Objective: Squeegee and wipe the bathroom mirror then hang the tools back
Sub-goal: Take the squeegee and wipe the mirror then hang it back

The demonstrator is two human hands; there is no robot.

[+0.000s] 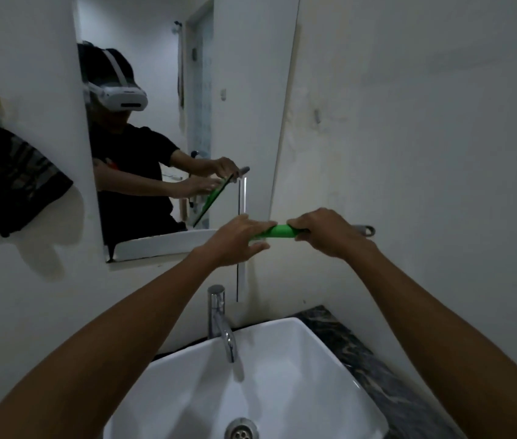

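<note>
Two bare forearms reach up from the bottom edge over a white square basin [330, 369], whose drain [241, 429] sits low in the picture and whose chrome tap [220, 321] stands at its back rim. A dark marbled counter [374, 365] runs along the basin's right side.

Above the tap, both hands meet on a green squeegee [277, 231], held roughly level in front of the wall, just off the lower right corner of the mirror [187, 122]. The left hand [238, 239] lies over the green part from the left, its fingers fairly straight along the top and its thumb underneath, so it grips loosely rather than as a fist. The right hand [326, 232] is curled closed around the handle, whose grey end with a hanging hole [365, 230] sticks out past it to the right.

Behind the hands, a thin vertical strip [241, 274] runs down the wall. The mirror shows the person in a black shirt and a white headset, holding the squeegee with its blade slanting down. On the wall at far left, a dark striped cloth [10, 179] hangs, well apart from the hands.
</note>
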